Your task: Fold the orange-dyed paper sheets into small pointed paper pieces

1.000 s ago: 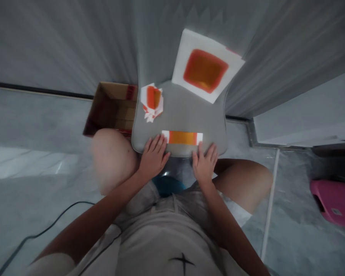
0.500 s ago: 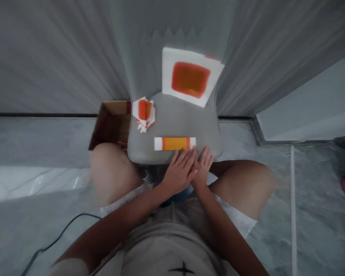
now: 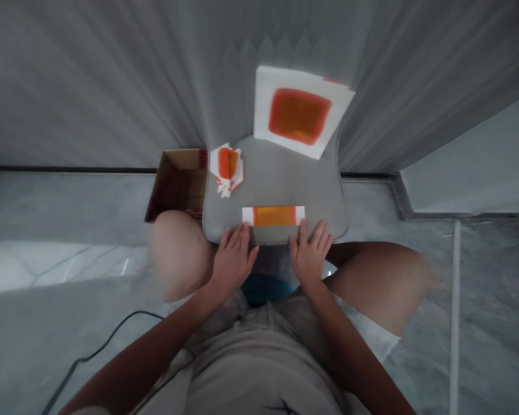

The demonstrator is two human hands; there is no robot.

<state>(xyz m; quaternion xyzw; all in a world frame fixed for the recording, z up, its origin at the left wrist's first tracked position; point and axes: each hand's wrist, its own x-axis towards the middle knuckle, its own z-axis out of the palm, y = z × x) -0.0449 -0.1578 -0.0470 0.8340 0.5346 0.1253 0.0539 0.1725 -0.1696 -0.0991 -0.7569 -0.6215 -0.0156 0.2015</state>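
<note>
By both ends of the strip (image 3: pixel 274 216), left hand (image 3: pixel 231 260) and right hand (image 3: pixel 309 256) uncurled, apart.

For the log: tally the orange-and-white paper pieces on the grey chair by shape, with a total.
Narrow rectangular orange-and-white paper strip: 1
Large four-sided orange-and-white paper sheet: 1
Small jagged orange-and-white paper piece: 1
Total: 3

Curtains (image 3: pixel 86 80), marbled floor (image 3: pixel 493 300) and padded chair (image 3: pixel 281 178) suggest a home
</note>
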